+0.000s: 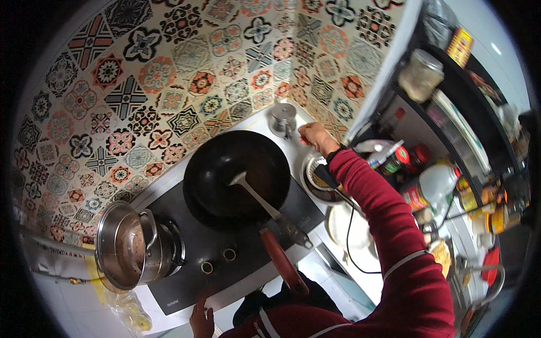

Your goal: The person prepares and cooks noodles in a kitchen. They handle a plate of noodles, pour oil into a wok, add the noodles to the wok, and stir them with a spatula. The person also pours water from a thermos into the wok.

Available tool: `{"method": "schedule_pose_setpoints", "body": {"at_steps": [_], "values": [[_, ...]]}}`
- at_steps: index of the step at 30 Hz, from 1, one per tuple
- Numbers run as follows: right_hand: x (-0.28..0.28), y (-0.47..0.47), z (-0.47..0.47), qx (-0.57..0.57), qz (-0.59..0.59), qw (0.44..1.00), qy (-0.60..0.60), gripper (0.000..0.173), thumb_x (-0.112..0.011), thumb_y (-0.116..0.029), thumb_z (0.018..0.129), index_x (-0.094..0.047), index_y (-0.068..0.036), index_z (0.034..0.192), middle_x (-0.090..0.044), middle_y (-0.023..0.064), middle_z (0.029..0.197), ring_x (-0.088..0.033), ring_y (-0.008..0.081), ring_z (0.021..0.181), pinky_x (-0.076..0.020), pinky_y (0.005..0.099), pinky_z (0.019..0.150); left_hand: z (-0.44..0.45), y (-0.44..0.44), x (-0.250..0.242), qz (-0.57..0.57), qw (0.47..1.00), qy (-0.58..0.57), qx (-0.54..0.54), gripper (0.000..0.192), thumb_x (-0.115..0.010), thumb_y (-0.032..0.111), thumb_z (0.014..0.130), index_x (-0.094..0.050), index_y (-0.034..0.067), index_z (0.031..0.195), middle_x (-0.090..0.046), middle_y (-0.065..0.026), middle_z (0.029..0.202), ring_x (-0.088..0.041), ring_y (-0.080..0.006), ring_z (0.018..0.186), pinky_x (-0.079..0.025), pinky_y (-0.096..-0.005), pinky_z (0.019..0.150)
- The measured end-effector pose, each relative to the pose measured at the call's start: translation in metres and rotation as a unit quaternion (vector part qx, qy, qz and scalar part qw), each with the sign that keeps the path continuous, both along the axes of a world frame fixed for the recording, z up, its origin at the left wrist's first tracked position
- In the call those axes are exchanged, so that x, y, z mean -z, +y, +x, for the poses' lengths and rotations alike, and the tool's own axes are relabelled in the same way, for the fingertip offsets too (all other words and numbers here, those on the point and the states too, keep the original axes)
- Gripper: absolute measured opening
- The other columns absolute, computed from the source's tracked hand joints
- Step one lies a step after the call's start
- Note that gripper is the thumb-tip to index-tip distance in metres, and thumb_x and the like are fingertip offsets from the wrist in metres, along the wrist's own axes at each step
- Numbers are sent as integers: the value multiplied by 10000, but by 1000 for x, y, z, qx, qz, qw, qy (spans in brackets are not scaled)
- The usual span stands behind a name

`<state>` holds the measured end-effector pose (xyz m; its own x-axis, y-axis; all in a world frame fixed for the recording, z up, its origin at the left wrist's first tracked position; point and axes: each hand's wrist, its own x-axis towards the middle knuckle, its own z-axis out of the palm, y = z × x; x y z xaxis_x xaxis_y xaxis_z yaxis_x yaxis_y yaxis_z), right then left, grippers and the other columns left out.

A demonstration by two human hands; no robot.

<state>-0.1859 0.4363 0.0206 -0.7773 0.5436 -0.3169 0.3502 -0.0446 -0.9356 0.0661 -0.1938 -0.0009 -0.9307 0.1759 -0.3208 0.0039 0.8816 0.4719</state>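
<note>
My right hand [315,136] reaches to the back corner of the counter, fingers curled, just right of a small lidded metal pot [283,120]; whether it touches or holds anything I cannot tell. Near the front edge of the cooktop [169,291], my left hand [203,322] is low in the view with nothing seen in it. A black wok [211,190] with a reddish handle sits on the cooktop, a metal spatula [262,203] resting in it. Under my right forearm stands a metal bowl [305,186] with a strainer in it.
A large steel pot [156,262] stands on the left burner, a plastic bag [129,310] below it. Along the right are a white round dish [346,230], a large plastic bottle [437,183], jars and a black shelf [444,139]. Patterned tiles line the wall behind.
</note>
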Motion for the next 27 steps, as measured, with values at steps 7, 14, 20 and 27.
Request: {"method": "schedule_pose_setpoints", "body": {"at_steps": [7,14,20,27], "values": [[84,17,-69,19,-81,993,-82,214,-560,-199,937,-595,5,882,-616,75,715,-620,175,559,-510,268,433,63,-2,-5,-34,994,101,4,390,-582,102,901,-524,61,1284,-622,-158,1175,-644,-300,901,-525,-392,821],[108,9,-74,-30,-123,992,-27,269,-425,-350,1010,-523,-129,889,-568,-11,726,-510,97,542,-406,227,424,67,15,-29,-46,997,53,-44,352,-564,136,922,-541,57,1265,-641,-174,1101,-640,-299,877,-521,-397,789],[112,3,-67,-28,-125,991,26,263,-462,-359,996,-473,-152,834,-483,-26,647,-420,92,509,-375,238,425,70,22,-38,-61,995,27,-74,347,-569,151,923,-544,63,1258,-641,-173,1090,-641,-303,873,-521,-398,784],[63,5,-46,-27,-113,992,52,305,-471,-405,990,-471,-156,814,-478,-36,660,-421,88,532,-371,226,451,86,18,-30,-70,992,11,-103,420,-644,31,801,-541,54,1207,-637,-170,1097,-656,-310,853,-532,-403,758]]}}
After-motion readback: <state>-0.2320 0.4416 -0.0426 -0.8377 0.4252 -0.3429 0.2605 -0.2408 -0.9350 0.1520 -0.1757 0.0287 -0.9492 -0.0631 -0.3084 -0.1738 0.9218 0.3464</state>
